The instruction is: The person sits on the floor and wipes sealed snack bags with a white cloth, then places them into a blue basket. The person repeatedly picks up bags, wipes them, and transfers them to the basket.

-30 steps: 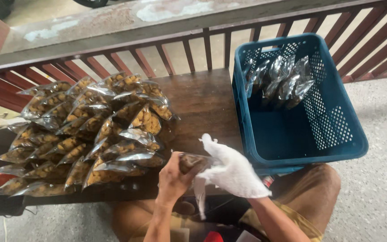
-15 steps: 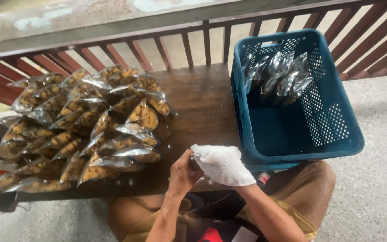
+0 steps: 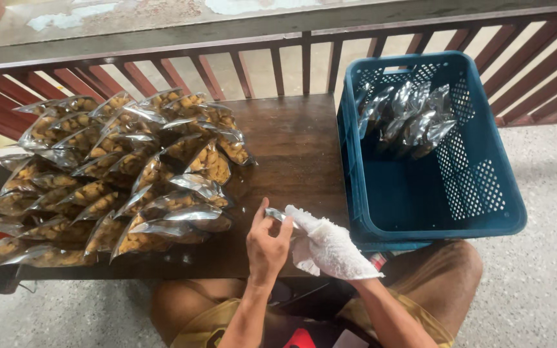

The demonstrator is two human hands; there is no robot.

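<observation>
Low in the middle of the frame, the bare left hand (image 3: 267, 241) and the right hand (image 3: 330, 248), which wears a white cloth glove, meet over the near edge of the dark brown wooden desk (image 3: 294, 145). Both are pinched together on a small clear plastic packet (image 3: 280, 216), held just above the desk between the fingertips; what it contains is too hidden to tell. Just left of the hands, and filling the left half of the frame, lies a big heap of clear sealed packets of golden-brown snacks (image 3: 117, 174), overlapping one another on the desk. At the right stands a blue plastic crate with perforated walls (image 3: 478, 193), touching the desk's right end; a few shiny packets (image 3: 407, 119) lean in its far corner. A reddish-brown wooden railing (image 3: 240, 64) runs along the top.
</observation>
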